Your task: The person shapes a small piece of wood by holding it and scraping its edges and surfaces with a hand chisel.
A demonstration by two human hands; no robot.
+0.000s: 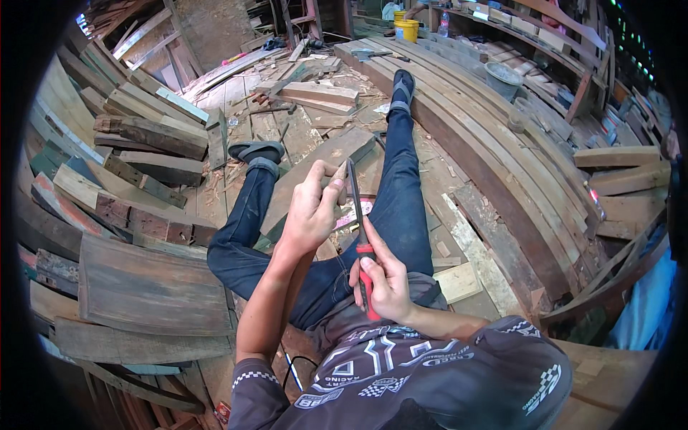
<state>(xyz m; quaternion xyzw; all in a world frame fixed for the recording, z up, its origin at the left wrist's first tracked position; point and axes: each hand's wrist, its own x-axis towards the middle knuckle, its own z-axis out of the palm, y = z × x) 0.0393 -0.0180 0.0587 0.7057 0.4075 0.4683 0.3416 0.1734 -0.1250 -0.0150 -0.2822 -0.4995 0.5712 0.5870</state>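
Observation:
My right hand (pixel 383 283) grips the red and black handle (pixel 365 251) of a hand tool with a long, dark shaft (pixel 355 197), its index finger along the handle. My left hand (pixel 312 204) is closed higher up, pinching a small, pale pointed piece (pixel 339 175), seemingly wood, beside the shaft's upper end; that piece is partly hidden by the fingers. Both hands are over my lap, between my outstretched jeans-clad legs (pixel 398 201). Under them lie a dark-edged board (pixel 294 197) and a pink patterned item (pixel 347 218), partly hidden.
Stacked boards and offcuts (pixel 154 283) crowd my left. A raised run of long planks (pixel 487 165) curves along my right, holding a grey bucket (pixel 504 86). Chips and scrap (pixel 322 100) litter the floor ahead. Another person's leg (pixel 419 11) shows behind a yellow bucket (pixel 405 30).

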